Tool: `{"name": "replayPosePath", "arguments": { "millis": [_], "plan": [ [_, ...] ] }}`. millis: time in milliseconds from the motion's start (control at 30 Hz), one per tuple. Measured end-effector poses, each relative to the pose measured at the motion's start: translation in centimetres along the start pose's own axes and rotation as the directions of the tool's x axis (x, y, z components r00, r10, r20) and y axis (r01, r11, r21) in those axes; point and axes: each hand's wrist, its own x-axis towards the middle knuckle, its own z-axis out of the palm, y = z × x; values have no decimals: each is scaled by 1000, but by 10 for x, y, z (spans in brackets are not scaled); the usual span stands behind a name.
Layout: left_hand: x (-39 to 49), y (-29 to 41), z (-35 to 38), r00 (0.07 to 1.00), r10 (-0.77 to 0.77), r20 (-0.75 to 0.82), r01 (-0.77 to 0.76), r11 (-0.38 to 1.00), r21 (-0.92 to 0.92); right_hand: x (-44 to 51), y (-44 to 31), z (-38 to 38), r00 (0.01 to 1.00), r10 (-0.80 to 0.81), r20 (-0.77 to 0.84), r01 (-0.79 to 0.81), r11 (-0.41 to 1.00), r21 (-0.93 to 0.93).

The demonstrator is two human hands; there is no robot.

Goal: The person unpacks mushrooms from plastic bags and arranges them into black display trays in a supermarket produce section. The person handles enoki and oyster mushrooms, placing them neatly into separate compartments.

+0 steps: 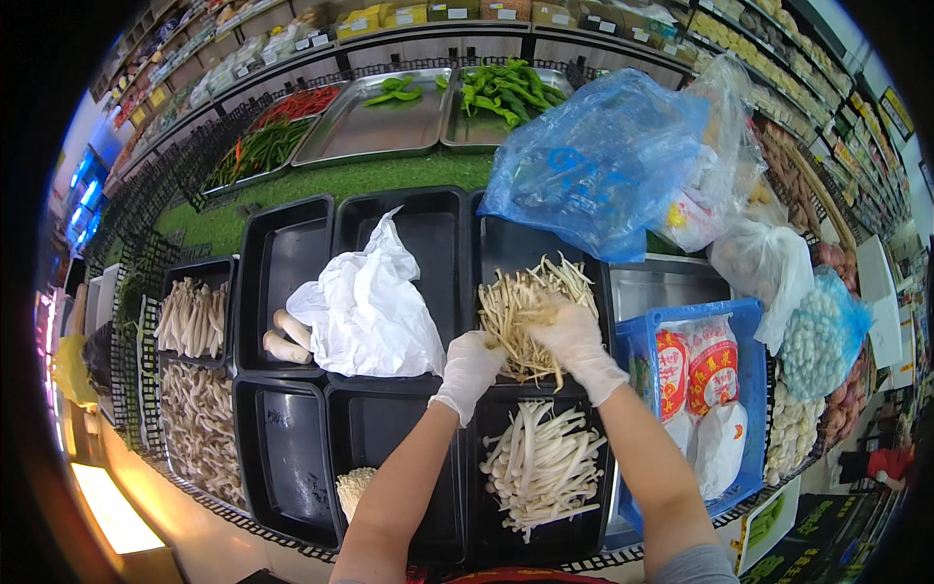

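A heap of thin-stemmed brown mushrooms (511,306) lies in a black plastic tray right in front of me. My left hand (473,361), in a thin whitish glove, curls against the heap's left edge; its fingertips are hidden among the stems. On the heap's right side my right hand (573,336), gloved too, closes on some stems, blurred at the fingers. Long white mushrooms (543,467) fill much of the tray nearest me. A crumpled white plastic bag (372,306) stands left of my hands, beside two king oyster mushrooms (288,339).
At right, a blue plastic crate (751,431) holds printed packages. Behind it lies a large blue plastic bag (591,168). Enoki mushrooms (354,489) sit partly behind my left forearm. Steel trays of green peppers (511,91) stand at the back, oyster mushrooms (198,431) far left.
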Motion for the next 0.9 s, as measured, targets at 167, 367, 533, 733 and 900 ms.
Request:
{"name": "replayPosePath", "arguments": {
  "millis": [167, 367, 533, 733, 900],
  "plan": [
    [3, -7, -4, 999, 50, -11, -48, 990, 134, -9, -7, 35, 967, -249, -60, 215, 918, -333],
    [-3, -1, -15, 997, -66, 43, 68, 997, -29, -1, 17, -2, 999, -34, -4, 35, 985, 170],
    [-1, 7, -11, 1000, -5, 23, 6, 999, -43, 1, 20, -22, 985, 111, 135, -174, 632, 755],
    [2, 29, 14, 971, 239, 31, -237, 922, 306, 2, 15, 2, 972, 60, 226, -185, 790, 585],
    [-3, 27, 7, 924, 341, 175, -357, 932, 70, -2, 22, -4, 971, 62, 229, -186, 800, 570]
  ]
}}
